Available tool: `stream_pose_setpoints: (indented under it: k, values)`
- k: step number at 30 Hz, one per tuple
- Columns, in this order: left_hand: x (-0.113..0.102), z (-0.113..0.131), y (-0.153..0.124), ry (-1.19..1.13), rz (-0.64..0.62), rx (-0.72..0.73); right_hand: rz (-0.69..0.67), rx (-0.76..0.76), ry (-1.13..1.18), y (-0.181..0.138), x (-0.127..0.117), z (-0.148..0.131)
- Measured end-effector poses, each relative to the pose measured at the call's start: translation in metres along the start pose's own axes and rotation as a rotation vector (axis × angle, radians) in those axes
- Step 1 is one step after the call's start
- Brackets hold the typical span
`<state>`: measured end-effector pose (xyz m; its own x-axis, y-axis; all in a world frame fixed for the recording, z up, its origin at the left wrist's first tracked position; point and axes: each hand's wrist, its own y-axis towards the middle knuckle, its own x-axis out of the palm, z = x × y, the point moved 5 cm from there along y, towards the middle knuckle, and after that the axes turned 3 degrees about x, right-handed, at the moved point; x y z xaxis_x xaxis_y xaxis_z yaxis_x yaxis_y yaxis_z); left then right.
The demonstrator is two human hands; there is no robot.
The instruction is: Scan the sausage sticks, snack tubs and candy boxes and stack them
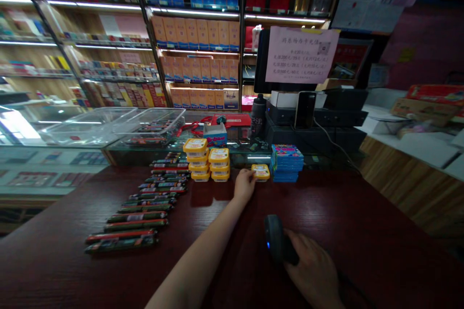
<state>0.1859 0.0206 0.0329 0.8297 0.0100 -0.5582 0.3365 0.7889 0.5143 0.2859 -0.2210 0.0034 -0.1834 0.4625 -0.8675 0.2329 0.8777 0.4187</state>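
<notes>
My left hand reaches forward across the tabletop, its fingers closed at the left edge of a small yellow plastic tub with a printed lid. My right hand is wrapped around the handle of a black barcode scanner, which shows a small blue light and is held in front of the tub. Left of my left hand stand two stacks of similar yellow tubs, a taller stack and a shorter one. A pile of flat blue boxes is just right of the single tub.
Many long wrapped sticks lie in a row on the dark red-brown table. Behind are clear plastic bins, a dark bottle, a phone and a monitor with a paper notice. Stocked shelves line the wall.
</notes>
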Motion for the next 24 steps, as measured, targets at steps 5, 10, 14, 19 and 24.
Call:
stream_pose_setpoints:
  k: [5, 10, 14, 19, 24]
  values:
    - [-0.05, 0.021, -0.018, 0.247, 0.039, 0.246, -0.017, -0.034, 0.01, -0.001, 0.001, 0.003]
    - [-0.123, 0.021, -0.02, 0.634, 0.237, 0.238, -0.02, -0.067, 0.005, -0.003, 0.005, 0.007]
    - [-0.156, 0.007, -0.006, 0.823, 0.203, 0.195, -0.002, -0.041, 0.012, -0.004, 0.002, 0.004]
    - [-0.163, 0.008, 0.01, 0.876, -0.01, 0.316, 0.004, -0.072, 0.012, -0.004, 0.002, 0.004]
    - [-0.165, 0.023, 0.0, 0.855, -0.015, 0.373, 0.028, -0.093, 0.011, -0.005, 0.004, 0.006]
